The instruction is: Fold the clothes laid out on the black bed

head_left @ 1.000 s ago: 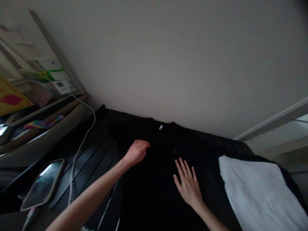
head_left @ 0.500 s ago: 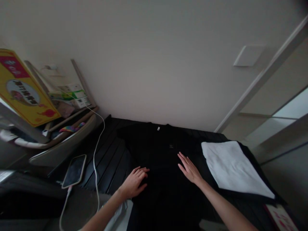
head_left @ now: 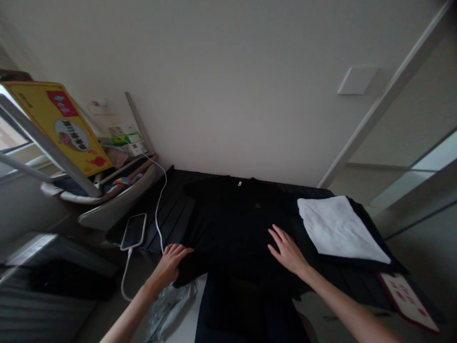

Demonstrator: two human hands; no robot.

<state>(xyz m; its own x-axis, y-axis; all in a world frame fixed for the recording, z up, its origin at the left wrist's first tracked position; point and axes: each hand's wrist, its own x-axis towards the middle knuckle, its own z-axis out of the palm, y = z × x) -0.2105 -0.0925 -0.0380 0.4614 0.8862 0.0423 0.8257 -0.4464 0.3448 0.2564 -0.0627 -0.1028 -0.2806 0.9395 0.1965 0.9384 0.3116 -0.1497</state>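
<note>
The left hand [head_left: 169, 267] lies open on the lower corner of a black T-shirt [head_left: 232, 224], and the right hand [head_left: 289, 252] lies open, fingers spread, on its front, the 2 hands clamped on nothing. The T-shirt lies flat on black pleated fabric [head_left: 171, 214], just beside a white cloth [head_left: 339, 228].

The room around me is dim, with soft daylight seeming to come from the pale glass panel [head_left: 433, 155] off to my right, so shadows stay faint. My black T-shirt [head_left: 235, 224] sinks into near-solid darkness, its folds barely readable, while the white cloth [head_left: 339, 228] looks brightest. A faint sheen lies on the phone [head_left: 134, 231]. The wide lens bends lines toward the edges, and the corners go soft.
</note>
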